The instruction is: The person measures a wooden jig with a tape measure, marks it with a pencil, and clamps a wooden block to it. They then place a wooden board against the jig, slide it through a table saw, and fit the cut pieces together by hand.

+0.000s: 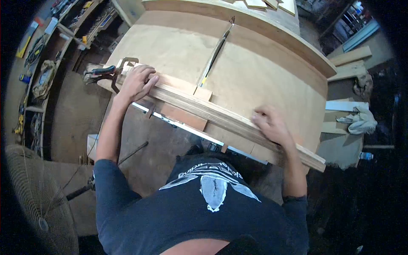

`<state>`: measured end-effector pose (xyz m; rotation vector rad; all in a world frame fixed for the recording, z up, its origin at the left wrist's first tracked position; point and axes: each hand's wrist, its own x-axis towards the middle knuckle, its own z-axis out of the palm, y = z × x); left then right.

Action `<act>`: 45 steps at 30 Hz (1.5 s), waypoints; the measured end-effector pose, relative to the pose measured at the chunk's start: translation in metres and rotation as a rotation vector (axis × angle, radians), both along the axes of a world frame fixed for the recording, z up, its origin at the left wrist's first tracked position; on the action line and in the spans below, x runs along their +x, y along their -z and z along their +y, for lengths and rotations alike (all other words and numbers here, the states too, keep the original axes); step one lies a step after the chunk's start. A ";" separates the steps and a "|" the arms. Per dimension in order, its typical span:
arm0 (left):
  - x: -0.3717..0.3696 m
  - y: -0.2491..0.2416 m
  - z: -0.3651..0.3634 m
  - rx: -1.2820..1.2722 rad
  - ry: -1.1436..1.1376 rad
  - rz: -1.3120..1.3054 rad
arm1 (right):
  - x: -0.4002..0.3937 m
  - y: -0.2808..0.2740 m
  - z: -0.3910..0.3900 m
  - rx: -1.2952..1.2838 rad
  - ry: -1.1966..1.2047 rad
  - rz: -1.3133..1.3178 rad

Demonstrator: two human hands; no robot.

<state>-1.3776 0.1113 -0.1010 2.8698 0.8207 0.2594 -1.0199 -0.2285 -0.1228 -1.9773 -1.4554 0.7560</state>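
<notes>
A long laminated plywood bar (208, 109) lies slantwise along the near edge of a wooden saw-table top (263, 80). My left hand (138, 83) is wrapped over the bar's left end, right beside a bar clamp (111, 72) with a dark blue-and-black handle. My right hand (274, 125) is at the bar's right part, slightly blurred, its fingers curled in; whether something small is in them I cannot make out. Between the hands, a flat wood piece (203, 93) sticks out from under the bar. Behind it, a narrow slot (219, 51) runs away from me.
A raised wooden fence (272, 32) crosses the table's far side, with board offcuts (257, 3) beyond. A metal rail (187, 128) runs along the near edge. At left stand a fan (40, 199) and tool shelves (46, 80). Gloves (361, 120) and boards lie at right.
</notes>
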 end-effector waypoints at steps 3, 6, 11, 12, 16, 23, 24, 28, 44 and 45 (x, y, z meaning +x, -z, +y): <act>0.014 0.012 0.018 -0.056 0.053 0.197 | -0.044 0.006 0.052 -0.007 -0.103 0.001; 0.018 0.026 0.032 -0.098 0.098 0.349 | -0.069 0.029 0.108 -0.044 -0.145 0.000; 0.023 0.015 0.029 -0.170 0.069 0.416 | -0.074 0.027 0.126 -0.198 -0.211 0.105; 0.022 0.016 0.026 -0.155 0.077 0.395 | -0.067 0.025 0.117 -0.231 -0.148 0.188; 0.026 0.019 0.025 -0.126 0.084 0.390 | -0.049 0.016 0.086 -0.277 -0.009 0.030; 0.031 0.024 0.038 -0.227 0.049 0.303 | -0.060 0.049 0.119 0.324 -0.098 -0.211; 0.030 0.032 0.042 -0.168 0.102 0.241 | -0.062 0.055 0.124 0.266 -0.174 -0.141; 0.047 0.013 0.032 -0.129 0.117 0.388 | -0.048 0.013 0.112 -0.238 -0.161 -0.166; 0.066 -0.037 0.067 -0.530 0.069 0.498 | 0.006 0.033 0.052 -0.196 0.053 -0.275; 0.063 -0.041 0.066 -0.575 0.008 0.481 | 0.020 0.024 0.036 -0.280 0.158 -0.259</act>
